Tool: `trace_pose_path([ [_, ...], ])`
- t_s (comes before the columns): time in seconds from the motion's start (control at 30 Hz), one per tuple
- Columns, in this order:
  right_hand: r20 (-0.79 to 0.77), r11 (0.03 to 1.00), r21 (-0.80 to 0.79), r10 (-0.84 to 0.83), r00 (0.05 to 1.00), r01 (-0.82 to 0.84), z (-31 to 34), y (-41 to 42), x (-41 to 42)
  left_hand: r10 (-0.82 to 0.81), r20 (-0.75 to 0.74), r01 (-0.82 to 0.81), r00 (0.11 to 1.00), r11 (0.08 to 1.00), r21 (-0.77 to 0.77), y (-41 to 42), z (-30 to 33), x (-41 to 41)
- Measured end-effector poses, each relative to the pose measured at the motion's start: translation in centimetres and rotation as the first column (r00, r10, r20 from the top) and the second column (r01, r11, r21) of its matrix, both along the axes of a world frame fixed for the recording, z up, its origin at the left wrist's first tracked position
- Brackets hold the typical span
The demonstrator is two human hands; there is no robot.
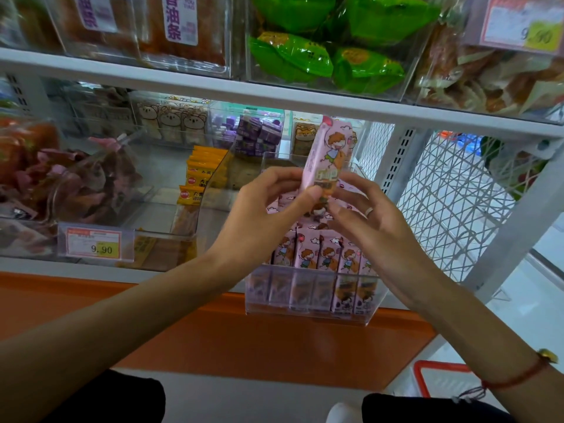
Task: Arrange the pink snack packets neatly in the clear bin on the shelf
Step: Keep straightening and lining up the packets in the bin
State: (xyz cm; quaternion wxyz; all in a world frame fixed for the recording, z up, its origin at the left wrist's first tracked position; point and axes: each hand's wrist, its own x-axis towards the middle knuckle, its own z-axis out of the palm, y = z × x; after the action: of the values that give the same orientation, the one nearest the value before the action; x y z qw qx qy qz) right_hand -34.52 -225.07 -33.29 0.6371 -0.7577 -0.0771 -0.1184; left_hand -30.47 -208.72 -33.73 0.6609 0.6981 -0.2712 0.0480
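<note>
A pink snack packet [328,154] with a cartoon child on it stands upright above the clear bin [308,312]. My left hand [271,209] pinches its lower end between thumb and fingers. My right hand [366,215] touches the packet's right lower side with relaxed fingers; whether it grips is hidden. Inside the bin, a row of several pink packets [323,254] stands upright against the front wall, with more loose ones behind them under my hands.
A clear bin of orange packets [198,178] sits left of the pink bin, and a price tag [96,244] reads 9.90. Purple packs [256,135] stand behind. The upper shelf [274,96] holds green bags. White wire mesh [451,209] closes the right side.
</note>
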Motion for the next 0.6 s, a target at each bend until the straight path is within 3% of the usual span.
trace_pose_path([
  [0.07, 0.020, 0.998, 0.047, 0.036, 0.999, -0.037, 0.1, 0.2, -0.2, 0.001, -0.056, -0.004, 0.998, 0.999, -0.047, -0.2, -0.1, -0.1],
  [0.17, 0.097, 1.000, -0.021, -0.005, 0.995, 0.007, 0.3, 0.6, -0.5, -0.039, -0.113, 0.029, 0.993, 0.996, -0.084, -0.2, 0.0, -0.2],
  [0.33, 0.092, 0.999, -0.041, -0.020, 0.996, 0.024, 0.1, 0.2, -0.2, -0.010, -0.110, 0.012, 0.994, 1.000, 0.011, -0.1, 0.0, 0.0],
  [0.5, 0.119, 0.964, -0.266, 0.013, 0.993, 0.019, 0.0, -0.7, -0.1, 0.045, -0.086, -0.051, 0.995, 0.997, -0.065, 0.2, 0.0, 0.2],
  [0.6, 0.194, 0.897, -0.408, -0.096, 0.976, 0.169, -0.5, -1.1, 0.3, 0.076, -0.007, -0.076, 0.997, 0.992, -0.096, 0.4, 0.3, 0.5],
])
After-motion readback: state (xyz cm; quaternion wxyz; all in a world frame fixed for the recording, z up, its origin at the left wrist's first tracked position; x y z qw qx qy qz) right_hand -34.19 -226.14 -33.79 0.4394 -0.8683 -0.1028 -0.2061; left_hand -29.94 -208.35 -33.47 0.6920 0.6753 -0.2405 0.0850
